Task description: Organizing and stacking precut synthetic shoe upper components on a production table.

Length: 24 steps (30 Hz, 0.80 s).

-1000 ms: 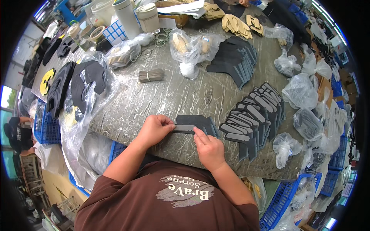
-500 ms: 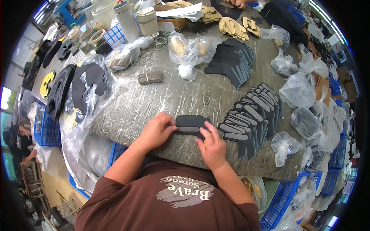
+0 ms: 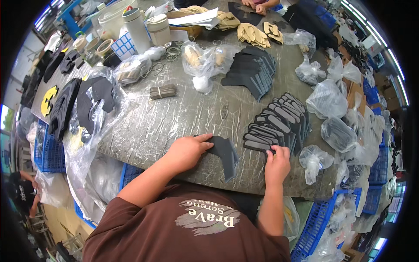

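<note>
A dark grey, bent flat piece (image 3: 226, 153) lies on the table in front of me, its left end between the thumb and index finger of my left hand (image 3: 187, 152). The palm side of that hand is hidden. My right hand (image 3: 278, 165) is at the near edge of an overlapping fan of similar dark pieces (image 3: 279, 120) bearing rounded grey strips. Its thumb and fingers are closed on the end of the nearest strip-bearing piece (image 3: 257, 145). Farther off lies a second fan of dark bent pieces (image 3: 251, 70), with no rounded strips showing.
A banded bundle of brown strips (image 3: 163, 91) lies left of centre. Clear plastic bags (image 3: 326, 98) crowd the right side; tan cut pieces (image 3: 253, 36) and a grey cylinder (image 3: 136, 31) stand far off. Another person's hands (image 3: 257, 6) show at the far edge. A blue basket (image 3: 312, 229) is below right.
Both hands were on a piece with a grey strip before me. My right hand has moved right to the fan; the bent piece now lies flat under my left fingers. The view has shifted slightly.
</note>
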Tool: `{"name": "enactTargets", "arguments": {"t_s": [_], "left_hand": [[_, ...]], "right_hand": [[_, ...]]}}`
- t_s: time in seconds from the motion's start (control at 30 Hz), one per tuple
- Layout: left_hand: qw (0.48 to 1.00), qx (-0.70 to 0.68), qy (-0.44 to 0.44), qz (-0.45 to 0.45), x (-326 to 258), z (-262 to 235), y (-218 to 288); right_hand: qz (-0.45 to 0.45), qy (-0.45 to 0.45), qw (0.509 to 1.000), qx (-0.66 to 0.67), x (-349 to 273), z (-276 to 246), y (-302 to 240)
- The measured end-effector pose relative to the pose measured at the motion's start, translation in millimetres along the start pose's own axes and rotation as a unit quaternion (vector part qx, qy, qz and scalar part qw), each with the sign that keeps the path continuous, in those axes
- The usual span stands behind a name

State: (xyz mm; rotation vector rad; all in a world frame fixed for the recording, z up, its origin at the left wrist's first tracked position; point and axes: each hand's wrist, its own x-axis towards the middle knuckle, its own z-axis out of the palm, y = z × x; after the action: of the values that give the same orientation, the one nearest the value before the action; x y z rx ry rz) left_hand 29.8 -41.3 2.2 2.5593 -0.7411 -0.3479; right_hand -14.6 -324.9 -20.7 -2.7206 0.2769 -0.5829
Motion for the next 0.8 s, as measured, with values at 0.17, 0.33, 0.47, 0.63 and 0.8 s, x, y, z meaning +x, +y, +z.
{"name": "enactTargets", "arguments": {"t_s": [0.17,0.33,0.47,0.63,0.8], "left_hand": [[0.982,-0.159,0.071,0.071,-19,-5,6],[0.964,-0.168,0.122,0.167,-23,0,22],[0.954,-0.146,0.137,0.221,-18,-1,36],[0.956,-0.182,0.09,0.212,-23,3,35],[0.944,-0.217,0.113,0.221,-23,3,34]], "right_hand": [[-0.017,0.062,0.998,-0.018,-1,-3,-17],[-0.127,-0.14,0.924,0.332,-27,-24,-93],[-0.125,-0.285,0.832,0.458,-32,-10,-110],[-0.074,-0.363,0.759,0.535,-36,-5,-109],[-0.043,-0.363,0.721,0.589,-41,1,-112]]}}
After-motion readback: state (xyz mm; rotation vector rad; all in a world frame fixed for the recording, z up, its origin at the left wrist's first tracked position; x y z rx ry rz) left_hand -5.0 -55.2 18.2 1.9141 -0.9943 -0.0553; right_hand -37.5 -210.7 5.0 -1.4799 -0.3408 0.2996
